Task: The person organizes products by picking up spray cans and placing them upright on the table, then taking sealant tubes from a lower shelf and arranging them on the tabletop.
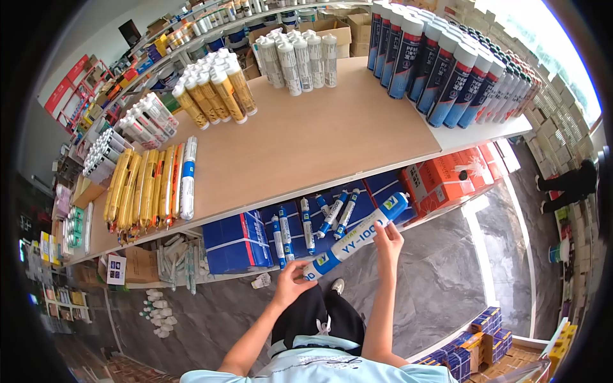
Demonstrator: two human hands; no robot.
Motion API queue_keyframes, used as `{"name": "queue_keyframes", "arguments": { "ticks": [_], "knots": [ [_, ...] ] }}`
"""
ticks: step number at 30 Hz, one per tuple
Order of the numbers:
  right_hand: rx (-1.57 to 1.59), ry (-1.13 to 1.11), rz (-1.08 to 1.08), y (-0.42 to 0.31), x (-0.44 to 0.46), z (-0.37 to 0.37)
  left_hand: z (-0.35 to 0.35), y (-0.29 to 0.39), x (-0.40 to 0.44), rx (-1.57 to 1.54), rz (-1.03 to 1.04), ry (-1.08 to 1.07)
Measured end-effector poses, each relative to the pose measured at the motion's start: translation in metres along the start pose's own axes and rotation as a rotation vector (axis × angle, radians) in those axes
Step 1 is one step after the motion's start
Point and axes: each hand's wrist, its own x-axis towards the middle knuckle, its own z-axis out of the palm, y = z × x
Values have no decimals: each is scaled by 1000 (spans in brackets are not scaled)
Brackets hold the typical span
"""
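- Blue and white film wraps the long tube (353, 245) marked YY-1000, held slantwise in front of the person's body, just out from the table's front edge.
- The left hand (290, 282) is closed around its lower end.
- The right hand (387, 241) grips it nearer the upper end, fingers bent against the side.
- Below the brown tabletop (306, 147), I see similar smaller-looking tubes (285, 231) lying loose on blue cartons (227, 241), with red boxes (450, 179) beside them to the right.
- On top, yellow tubes (131, 185) lie side by side at the left, a white-and-blue tube (188, 182) at the end of their row.
- Farther back stand amber cartridges (227, 92), pale cartridges (288, 67) and, at the right, blue spray cans (403, 60) with pale caps.
- Across the grey floor (428, 281), someone in dark clothes (571, 186) stands at the far right.
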Motion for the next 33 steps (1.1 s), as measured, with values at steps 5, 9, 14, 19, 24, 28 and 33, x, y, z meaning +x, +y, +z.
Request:
{"name": "queue_keyframes", "arguments": {
  "ticks": [5, 9, 14, 19, 24, 28, 33],
  "knots": [
    [137, -165, -11, -28, -12, 52, -40, 37, -8, -45, 26, 18],
    [206, -284, 17, -38, -11, 83, -66, 59, -8, -131, 82, 96],
    [215, -391, 1, -48, -7, 116, -83, 58, 0, -299, 119, 110],
    [578, -552, 133, -29, 18, 173, -118, 63, 25, -845, -21, 86],
    [497, -533, 91, -17, 23, 228, -151, 69, 40, -980, -130, 91],
    [448, -538, 217, 36, 38, 259, -180, 62, 49, -945, -238, 74],
    [150, -523, 270, 70, 32, 284, -205, 21, 52, -1118, -393, 142]
  ]
}}
